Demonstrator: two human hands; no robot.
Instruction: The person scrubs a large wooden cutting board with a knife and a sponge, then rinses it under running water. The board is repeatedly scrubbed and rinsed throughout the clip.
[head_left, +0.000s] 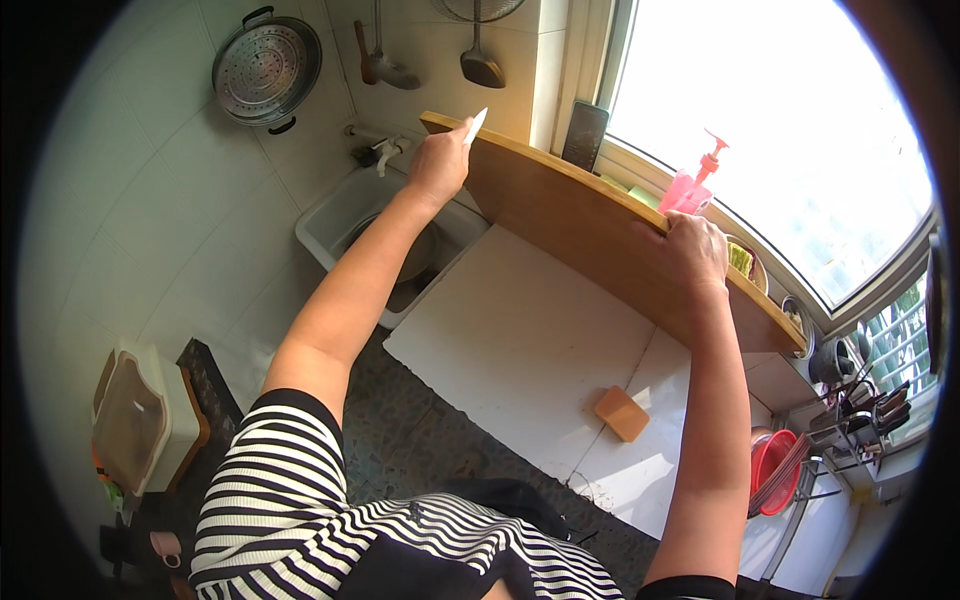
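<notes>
A large wooden board (577, 225) is tilted up on its long edge at the window side of the white countertop (525, 315). My right hand (697, 247) grips its upper edge, fingers curled over the wood. Near the board's left end, my left hand (439, 166) is closed around a small white pointed thing (475, 126), whose tip sticks up past the fingers. Whether the left hand also holds the board cannot be told. An orange sponge-like block (622, 414) lies on the countertop, left of my right forearm.
Left of the counter is a sink (319, 225) with a white faucet (388, 152). On the windowsill side stand a phone (586, 135) and a pink pump bottle (688, 191). A utensil rack (840, 431) and red basket (776, 472) are at right. A steamer pan (266, 67) hangs on the wall.
</notes>
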